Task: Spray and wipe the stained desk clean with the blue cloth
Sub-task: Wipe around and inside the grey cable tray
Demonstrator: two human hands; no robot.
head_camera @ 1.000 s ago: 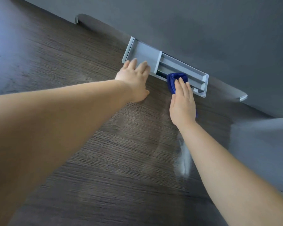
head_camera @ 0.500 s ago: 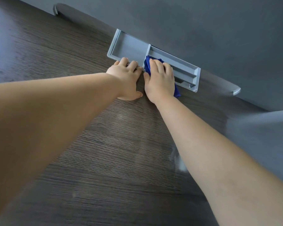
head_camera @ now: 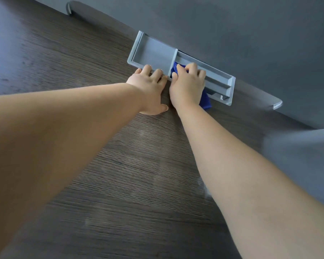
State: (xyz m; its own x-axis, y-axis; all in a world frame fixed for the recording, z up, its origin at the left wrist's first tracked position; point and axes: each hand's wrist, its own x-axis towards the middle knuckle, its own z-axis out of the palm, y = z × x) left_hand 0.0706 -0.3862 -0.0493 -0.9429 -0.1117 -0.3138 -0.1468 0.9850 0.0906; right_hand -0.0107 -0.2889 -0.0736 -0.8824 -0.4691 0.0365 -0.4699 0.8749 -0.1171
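Observation:
The desk (head_camera: pixel 120 184) is dark wood grain, with faint wet smears across its middle. At its far edge sits a grey plastic cable tray (head_camera: pixel 153 51) with two compartments. My right hand (head_camera: pixel 188 86) has its fingers curled over the blue cloth (head_camera: pixel 206 102) and presses it onto the left end of the tray's right compartment. Only small bits of the cloth show, above the fingers and below the palm. My left hand (head_camera: pixel 150 90) lies flat on the desk right beside it, fingertips touching the tray's front rim. No spray bottle is in view.
A grey partition panel (head_camera: pixel 232 30) rises directly behind the tray along the desk's back edge. Grey bracket ends (head_camera: pixel 277 105) stick out at its foot. A pale grey surface (head_camera: pixel 303 161) borders the desk on the right.
My right hand slid the cloth left along the tray, from its middle to the divider next to my left hand, and its fingers curled. My left hand stayed flat by the tray.

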